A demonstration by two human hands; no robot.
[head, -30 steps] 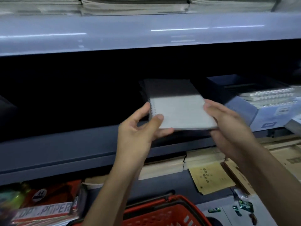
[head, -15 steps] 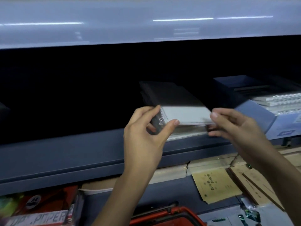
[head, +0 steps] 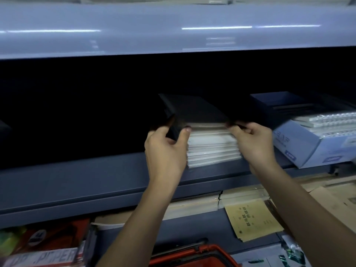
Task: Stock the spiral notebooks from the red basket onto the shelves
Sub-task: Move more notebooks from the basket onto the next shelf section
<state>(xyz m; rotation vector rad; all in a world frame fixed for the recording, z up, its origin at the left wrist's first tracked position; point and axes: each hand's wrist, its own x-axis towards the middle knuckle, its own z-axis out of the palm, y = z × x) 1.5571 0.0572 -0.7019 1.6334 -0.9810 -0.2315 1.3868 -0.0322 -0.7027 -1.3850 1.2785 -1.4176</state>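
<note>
A stack of spiral notebooks with pale page edges and a dark top cover rests on the grey middle shelf. My left hand grips the stack's left front corner, thumb on the front and fingers curled round the side. My right hand holds the stack's right front corner, fingertips on the top edge. The stack's rear half reaches back into the dark of the shelf. Only the rim of the red basket shows at the bottom edge.
A pale blue box of spiral-bound notebooks sits on the same shelf to the right. The shelf above overhangs closely. Below lie paper packs, a tan booklet and red paper reams at bottom left.
The notebook in both hands has come down onto the stack on the shelf. Both hands have moved to the stack's front corners. The view has tilted up, hiding most of the basket.
</note>
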